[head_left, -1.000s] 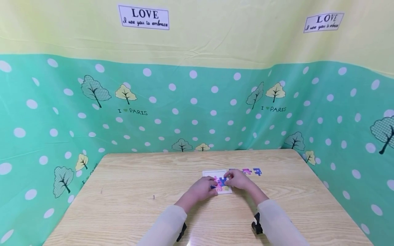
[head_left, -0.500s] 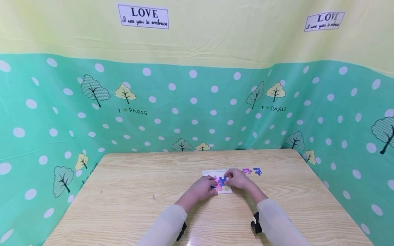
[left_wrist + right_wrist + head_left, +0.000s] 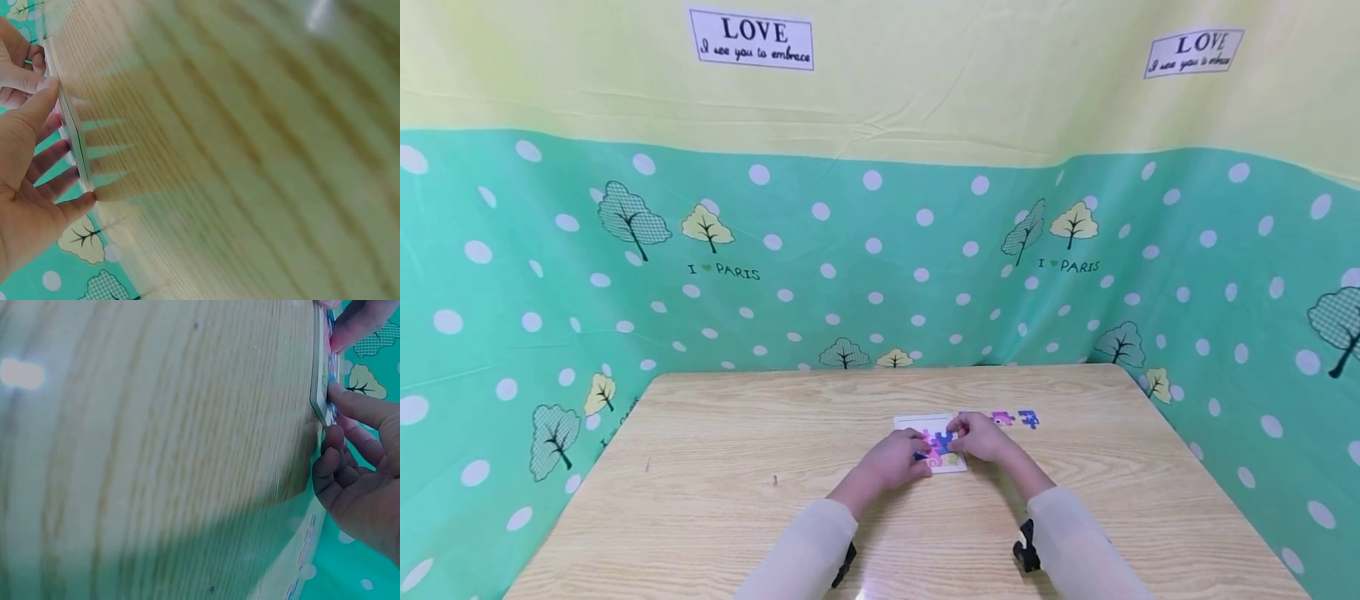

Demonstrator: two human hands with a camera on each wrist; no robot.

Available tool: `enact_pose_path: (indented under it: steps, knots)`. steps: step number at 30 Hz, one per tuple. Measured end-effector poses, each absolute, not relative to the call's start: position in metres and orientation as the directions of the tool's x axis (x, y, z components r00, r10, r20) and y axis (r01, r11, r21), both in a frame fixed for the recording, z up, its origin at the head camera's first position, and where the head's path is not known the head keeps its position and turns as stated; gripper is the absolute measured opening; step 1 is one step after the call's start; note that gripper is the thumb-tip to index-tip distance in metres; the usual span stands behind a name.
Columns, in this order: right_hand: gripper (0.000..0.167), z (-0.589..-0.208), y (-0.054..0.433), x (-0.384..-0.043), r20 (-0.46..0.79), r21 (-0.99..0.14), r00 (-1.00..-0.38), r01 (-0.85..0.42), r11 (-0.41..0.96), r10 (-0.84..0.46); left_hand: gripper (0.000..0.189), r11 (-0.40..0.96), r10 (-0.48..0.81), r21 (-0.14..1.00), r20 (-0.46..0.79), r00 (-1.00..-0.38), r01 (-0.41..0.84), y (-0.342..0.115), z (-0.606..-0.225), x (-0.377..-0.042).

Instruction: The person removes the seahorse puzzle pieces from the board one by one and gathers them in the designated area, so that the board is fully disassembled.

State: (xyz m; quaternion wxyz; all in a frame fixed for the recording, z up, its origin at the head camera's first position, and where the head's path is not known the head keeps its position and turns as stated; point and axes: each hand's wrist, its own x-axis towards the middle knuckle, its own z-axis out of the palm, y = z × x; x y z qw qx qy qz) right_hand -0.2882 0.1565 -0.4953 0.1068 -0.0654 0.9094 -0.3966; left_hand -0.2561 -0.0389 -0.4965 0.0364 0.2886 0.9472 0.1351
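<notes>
A small white-framed jigsaw puzzle board (image 3: 917, 420) lies flat on the table, with pink, blue and yellow pieces in its lower part. My left hand (image 3: 891, 460) rests on its left side; in the left wrist view the fingers (image 3: 51, 157) are spread and nearly straight along the board. On the right side, my right hand (image 3: 983, 437) pinches a blue puzzle piece (image 3: 943, 442) between thumb and forefinger, low over the board. In the right wrist view that thumb (image 3: 359, 407) touches down at the board while other fingers curl below its edge.
A pink loose piece (image 3: 1002, 417) and a blue one (image 3: 1028, 418) lie in a row right of the board, with another partly behind my right hand. A tiny dark speck (image 3: 775, 481) marks the wooden table (image 3: 715, 517). A dotted green curtain (image 3: 872, 275) encloses the back and sides.
</notes>
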Motion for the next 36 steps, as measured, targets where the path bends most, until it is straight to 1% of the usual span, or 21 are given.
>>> enact_pose_path:
  steps: [11, 24, 36]
  knots:
    - [0.027, -0.4957, 0.1591, -0.2885, -0.136, -0.746, -0.966, -0.047, 0.664, -0.222, 0.04, 0.797, 0.554, 0.284, 0.008, -0.833, 0.533, -0.0395, -0.4991, -0.257]
    - [0.026, -0.4958, 0.1582, -0.2872, -0.121, -0.75, -0.97, -0.051, 0.659, -0.213, 0.041, 0.807, 0.541, 0.291, -0.013, -0.841, 0.514, -0.0392, -0.5, -0.2579]
    - [0.027, -0.4941, 0.1585, -0.286, -0.105, -0.742, -0.97, -0.072, 0.667, -0.22, 0.039, 0.803, 0.545, 0.285, 0.006, -0.839, 0.523, -0.0389, -0.4993, -0.2586]
